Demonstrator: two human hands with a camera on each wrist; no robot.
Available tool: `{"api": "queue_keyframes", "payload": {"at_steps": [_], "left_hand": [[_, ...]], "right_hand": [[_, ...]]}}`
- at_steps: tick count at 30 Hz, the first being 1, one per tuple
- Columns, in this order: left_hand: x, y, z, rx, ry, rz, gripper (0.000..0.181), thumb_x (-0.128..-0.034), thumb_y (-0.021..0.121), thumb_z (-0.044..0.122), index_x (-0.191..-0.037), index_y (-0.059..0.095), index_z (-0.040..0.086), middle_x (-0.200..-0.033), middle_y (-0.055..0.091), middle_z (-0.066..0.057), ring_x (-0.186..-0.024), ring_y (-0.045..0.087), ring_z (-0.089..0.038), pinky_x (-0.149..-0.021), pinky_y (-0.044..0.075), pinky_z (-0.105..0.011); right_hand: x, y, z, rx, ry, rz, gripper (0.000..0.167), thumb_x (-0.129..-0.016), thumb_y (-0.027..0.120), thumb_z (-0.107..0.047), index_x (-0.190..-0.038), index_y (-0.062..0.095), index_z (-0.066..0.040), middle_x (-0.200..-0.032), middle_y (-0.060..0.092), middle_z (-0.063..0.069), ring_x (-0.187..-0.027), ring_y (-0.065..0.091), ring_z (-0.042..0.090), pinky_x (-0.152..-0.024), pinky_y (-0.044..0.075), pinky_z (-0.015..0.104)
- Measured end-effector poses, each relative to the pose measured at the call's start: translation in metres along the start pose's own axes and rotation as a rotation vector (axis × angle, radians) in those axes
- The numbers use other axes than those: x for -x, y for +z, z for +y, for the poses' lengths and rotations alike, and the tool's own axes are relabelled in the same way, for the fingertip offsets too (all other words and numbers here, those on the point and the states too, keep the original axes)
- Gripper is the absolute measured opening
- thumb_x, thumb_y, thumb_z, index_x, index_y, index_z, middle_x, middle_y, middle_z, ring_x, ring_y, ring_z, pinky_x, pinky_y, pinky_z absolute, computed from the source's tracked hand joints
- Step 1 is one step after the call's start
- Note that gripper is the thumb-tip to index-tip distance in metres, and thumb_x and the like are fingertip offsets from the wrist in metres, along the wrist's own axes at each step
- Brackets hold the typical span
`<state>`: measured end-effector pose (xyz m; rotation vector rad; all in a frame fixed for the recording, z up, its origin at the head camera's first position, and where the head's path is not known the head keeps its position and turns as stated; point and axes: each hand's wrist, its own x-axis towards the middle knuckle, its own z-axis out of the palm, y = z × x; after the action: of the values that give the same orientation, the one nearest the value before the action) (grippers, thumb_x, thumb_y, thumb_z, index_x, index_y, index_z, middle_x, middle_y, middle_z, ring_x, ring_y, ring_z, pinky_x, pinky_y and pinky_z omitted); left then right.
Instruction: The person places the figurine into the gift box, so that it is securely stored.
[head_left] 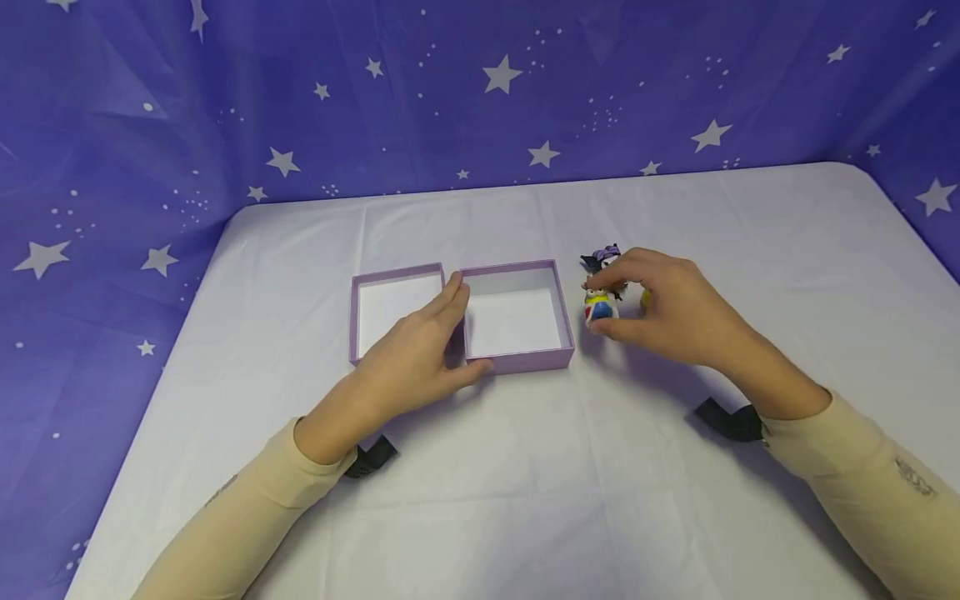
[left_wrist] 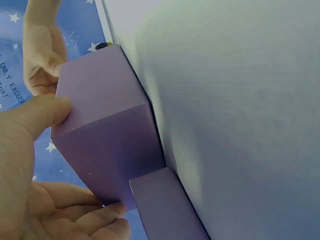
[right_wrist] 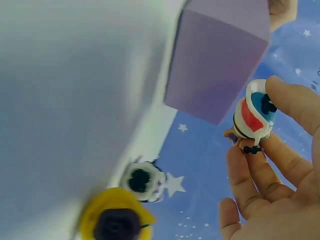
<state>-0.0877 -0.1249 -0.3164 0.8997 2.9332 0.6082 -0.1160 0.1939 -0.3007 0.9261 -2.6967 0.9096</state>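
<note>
Our right hand (head_left: 678,304) has a small, glossy yellow-headed figurine (head_left: 600,310) in a red, white and blue outfit, pinched between thumb and fingertips. Little finger isn't on it. Right wrist view: figurine tilted, looks off the table.

Our left hand (head_left: 408,354) is well apart from the right, braced round the near-left corner of a square, open-topped, pale purple box (head_left: 525,360), probably card: thumb on the near wall, fingers along the left wall.

To do this well: we want a light, even pinch across the figurine's body, since the painted surface looks slick and rounded. Avoid loading the small bits at the head end. Hold it clear of the box's right wall and of the neighbours beyond. Left hand only needs enough pressure to stop the box sliding; those walls could bow if we squeeze.

Positions: figurine sits right inside the right hand's pinch, to the right of our left hand, with the box between. Box is under the left fingers, near the right fingertips. A shallower purple tray with a white inside (head_left: 354,321) is on the far side of the left hand; can't tell if it touches the box. A black, white and purple figurine (head_left: 588,264) is just beyond our right fingertips; a yellow figurine (head_left: 645,298) is mostly hidden behind the right hand.
</note>
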Motion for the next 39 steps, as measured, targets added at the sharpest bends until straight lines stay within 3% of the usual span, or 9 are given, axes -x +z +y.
{"api": "queue_keyframes", "payload": {"at_steps": [6, 8, 12, 20, 32, 39], "left_hand": [[0.001, -0.001, -0.001, 0.009, -0.002, 0.001, 0.098, -0.0838, 0.070, 0.053, -0.148, 0.029, -0.009, -0.156, 0.023, -0.023, -0.122, 0.053, -0.035, -0.099, 0.045, -0.039], [0.000, -0.001, -0.002, 0.011, 0.001, 0.001, 0.098, -0.0838, 0.070, 0.053, -0.148, 0.030, -0.009, -0.156, 0.023, -0.023, -0.125, 0.051, -0.034, -0.100, 0.044, -0.039], [-0.001, 0.000, -0.003, 0.013, 0.006, 0.001, 0.097, -0.0837, 0.071, 0.052, -0.148, 0.030, -0.008, -0.156, 0.022, -0.022, -0.128, 0.048, -0.034, -0.103, 0.042, -0.039], [-0.001, 0.000, -0.004, 0.011, 0.010, -0.011, 0.098, -0.0839, 0.070, 0.053, -0.149, 0.029, -0.007, -0.157, 0.021, -0.023, -0.131, 0.045, -0.033, -0.103, 0.041, -0.039], [0.000, 0.000, -0.004, 0.015, 0.006, -0.012, 0.097, -0.0847, 0.069, 0.052, -0.149, 0.029, -0.007, -0.157, 0.020, -0.023, -0.129, 0.047, -0.034, -0.102, 0.043, -0.039], [-0.001, 0.000, -0.004, 0.008, 0.022, 0.000, 0.098, -0.0840, 0.070, 0.052, -0.149, 0.028, -0.008, -0.156, 0.021, -0.024, -0.127, 0.049, -0.034, -0.100, 0.045, -0.038]], "right_hand": [[-0.014, 0.000, -0.007, -0.044, -0.062, 0.039, 0.039, -0.071, 0.087, -0.016, -0.107, 0.072, -0.017, -0.099, 0.063, -0.012, -0.083, 0.055, 0.006, -0.066, 0.043, 0.020], [-0.018, 0.000, -0.010, -0.055, -0.068, 0.042, 0.039, -0.071, 0.087, -0.015, -0.107, 0.072, -0.017, -0.100, 0.064, -0.012, -0.086, 0.056, 0.006, -0.074, 0.044, 0.023], [-0.024, 0.003, -0.017, -0.076, -0.066, 0.026, 0.039, -0.071, 0.087, -0.014, -0.107, 0.072, -0.016, -0.101, 0.065, -0.012, -0.088, 0.058, 0.008, -0.077, 0.045, 0.026], [-0.034, 0.013, -0.028, -0.120, -0.053, -0.029, 0.040, -0.073, 0.087, -0.016, -0.109, 0.071, -0.017, -0.101, 0.064, -0.011, -0.095, 0.059, 0.011, -0.082, 0.046, 0.036], [-0.055, 0.041, -0.044, -0.105, -0.076, -0.164, 0.041, -0.075, 0.085, -0.022, -0.111, 0.069, -0.011, -0.104, 0.063, -0.006, -0.097, 0.059, 0.010, -0.087, 0.048, 0.034], [-0.065, 0.056, -0.044, -0.110, -0.102, -0.214, 0.038, -0.075, 0.085, -0.022, -0.107, 0.069, -0.010, -0.100, 0.064, -0.004, -0.094, 0.059, 0.012, -0.084, 0.048, 0.033]]}}
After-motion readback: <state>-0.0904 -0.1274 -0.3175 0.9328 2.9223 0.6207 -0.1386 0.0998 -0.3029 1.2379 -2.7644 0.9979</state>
